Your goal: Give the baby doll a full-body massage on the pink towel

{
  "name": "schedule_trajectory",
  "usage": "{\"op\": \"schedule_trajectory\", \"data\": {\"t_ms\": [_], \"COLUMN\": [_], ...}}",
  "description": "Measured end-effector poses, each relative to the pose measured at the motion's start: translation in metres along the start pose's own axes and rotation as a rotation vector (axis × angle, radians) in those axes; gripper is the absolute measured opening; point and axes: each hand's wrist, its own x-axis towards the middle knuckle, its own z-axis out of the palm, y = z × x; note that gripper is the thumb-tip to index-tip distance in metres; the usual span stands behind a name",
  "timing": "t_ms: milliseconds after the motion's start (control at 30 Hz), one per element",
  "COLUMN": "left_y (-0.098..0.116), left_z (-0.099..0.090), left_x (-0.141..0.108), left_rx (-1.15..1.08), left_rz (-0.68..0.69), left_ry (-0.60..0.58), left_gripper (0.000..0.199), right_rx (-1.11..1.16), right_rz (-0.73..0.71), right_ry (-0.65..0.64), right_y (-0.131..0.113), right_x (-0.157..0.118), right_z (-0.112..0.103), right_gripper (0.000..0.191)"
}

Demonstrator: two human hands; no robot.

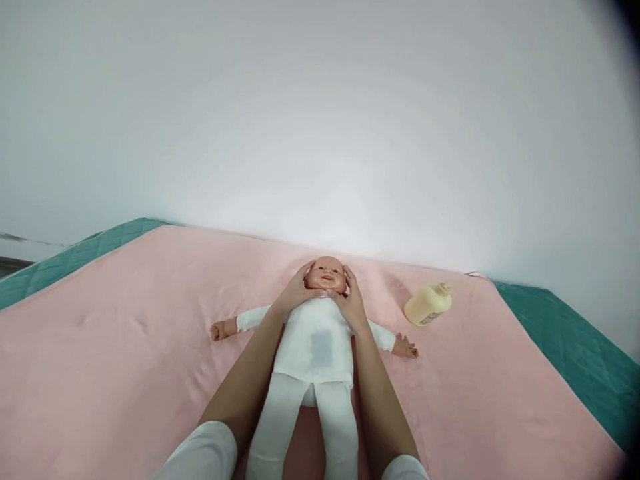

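On the pink cloth [150,333], toward the person's right, sits a pale yellow bottle [424,305] with a pump-like top [443,288] and dark print low on its side. Its wall hides whatever it contains, and its top slants rightward in the view; whether it truly leans I cannot tell. It is near the doll [313,323] but apart from it.

The doll lies on its back in the middle of the cloth, head toward the wall [320,133], legs toward the person, arms stretched out to both sides. It wears white clothing with a grey-blue patch [321,350] on the front.

Both forearms reach forward along the doll's sides. The left hand [296,290] and the right hand [354,307] cup the doll's head [327,273] between them, fingers curved along its sides and thumbs pointing inward beneath the chin. White sleeves [203,453] show at the lower edge.

The cloth's far edge runs beside the wall, just past the head. Wide stretches of cloth extend to both sides, with green quilted material [575,340] beyond its slanting borders. The near edge is out of view.
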Motion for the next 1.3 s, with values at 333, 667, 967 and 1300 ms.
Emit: {"op": "schedule_trajectory", "data": {"t_ms": [333, 667, 967, 1300], "left_y": [0.005, 0.012, 0.003, -0.019], "left_z": [0.003, -0.002, -0.009, -0.014], "left_x": [-0.002, -0.005, -0.001, 0.005], "left_rx": [0.03, 0.051, -0.032, -0.155], "left_rz": [-0.064, -0.032, -0.005, -0.041], "left_ry": [0.053, -0.007, -0.033, -0.029], "left_gripper": [0.1, 0.091, 0.096, 0.102], "right_rx": [-0.003, 0.022, 0.073, 0.223], "right_rz": [-0.005, -0.002, 0.013, 0.04], "right_ry": [-0.01, -0.027, -0.032, -0.08], "right_y": [0.005, 0.003, 0.003, 0.01], "right_x": [0.001, 0.002, 0.005, 0.006], "right_z": [-0.001, -0.008, -0.013, -0.02], "right_gripper": [0.091, 0.086, 0.087, 0.078]}}
